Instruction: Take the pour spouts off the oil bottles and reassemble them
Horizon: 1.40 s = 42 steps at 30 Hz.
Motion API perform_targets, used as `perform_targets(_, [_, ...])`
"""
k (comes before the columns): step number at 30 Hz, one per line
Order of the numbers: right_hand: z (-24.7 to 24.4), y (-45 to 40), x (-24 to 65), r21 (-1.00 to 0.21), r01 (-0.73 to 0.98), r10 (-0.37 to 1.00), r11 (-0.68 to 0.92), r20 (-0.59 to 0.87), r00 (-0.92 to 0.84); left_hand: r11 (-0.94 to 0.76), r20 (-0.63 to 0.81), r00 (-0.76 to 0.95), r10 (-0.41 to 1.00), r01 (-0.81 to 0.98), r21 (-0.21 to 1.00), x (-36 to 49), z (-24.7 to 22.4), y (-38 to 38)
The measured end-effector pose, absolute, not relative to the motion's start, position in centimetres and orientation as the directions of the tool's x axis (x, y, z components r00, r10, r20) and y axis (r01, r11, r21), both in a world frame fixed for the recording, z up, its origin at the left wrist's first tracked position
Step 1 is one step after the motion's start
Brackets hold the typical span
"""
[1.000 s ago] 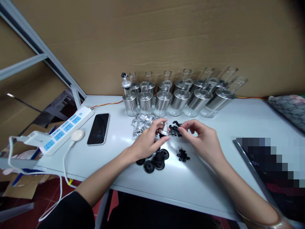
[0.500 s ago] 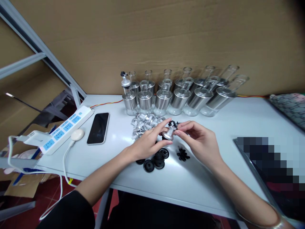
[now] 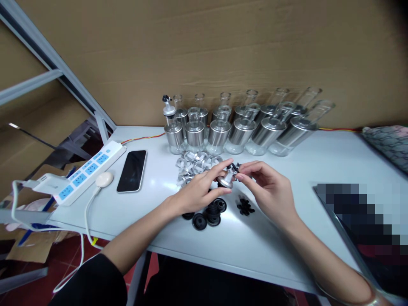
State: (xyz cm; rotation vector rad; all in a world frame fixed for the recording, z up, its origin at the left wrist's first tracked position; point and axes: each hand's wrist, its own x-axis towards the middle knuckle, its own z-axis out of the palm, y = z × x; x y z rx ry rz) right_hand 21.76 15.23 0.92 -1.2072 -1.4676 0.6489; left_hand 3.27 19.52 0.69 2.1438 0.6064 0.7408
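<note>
My left hand [image 3: 204, 187] grips a silver pourer cap [image 3: 226, 180] by its round base, held above the table. At the cap's spout sits a small black flap [image 3: 235, 167], pinched between the thumb and fingers of my right hand [image 3: 267, 185]. Silver pourer caps [image 3: 193, 163] lie heaped behind my left hand. Below it are several round black stoppers [image 3: 210, 212], partly covered by the hand. A little pile of small black pieces [image 3: 245, 206] rests on the table under my right hand.
Two rows of glass bottles with steel sleeves [image 3: 219, 131] stand along the back; the leftmost bears a pourer top [image 3: 168, 108]. On the left lie a phone [image 3: 132, 171] and a power strip [image 3: 91, 172] with cables. A dark, partly pixelated object [image 3: 350, 221] is at right.
The black flap at the spout has tilted slightly between my right fingers. Both hands otherwise keep nearly the same place, and the view has shifted a touch.
</note>
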Motion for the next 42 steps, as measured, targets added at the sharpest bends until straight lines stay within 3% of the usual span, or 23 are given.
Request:
perform_targets(9, [1.07, 15.19, 21.63, -0.884, 0.308, 0.916, 0.352, 0.393, 0.081, -0.588, 0.319, 0.708, 0.630, 0.167, 0.791, 3.26, 0.66, 19.49])
perform_targets(28, [1.07, 15.35, 21.44, -0.970, 0.083, 0.969, 0.227, 0.234, 0.081, -0.619, 0.312, 0.719, 0.621, 0.206, 0.758, 3.01, 0.56, 19.63])
perform_targets(32, [1.02, 15.51, 21.86, -0.990, -0.051, 0.991, 0.133, 0.131, 0.040, -0.530, 0.284, 0.719, 0.635, 0.138, 0.837, 3.10, 0.73, 19.52])
perform_targets(36, [0.86, 15.59, 22.09, -0.961, -0.274, 0.998, -0.026, -0.010, -0.057, -0.277, 0.212, 0.751, 0.626, -0.040, 0.960, 3.32, 1.00, 19.20])
perform_targets(42, [0.53, 15.58, 22.02, -0.949, -0.288, 0.962, -0.126, -0.046, -0.269, -0.075, 0.137, 0.766, 0.628, -0.115, 0.991, 3.45, 1.43, 18.80])
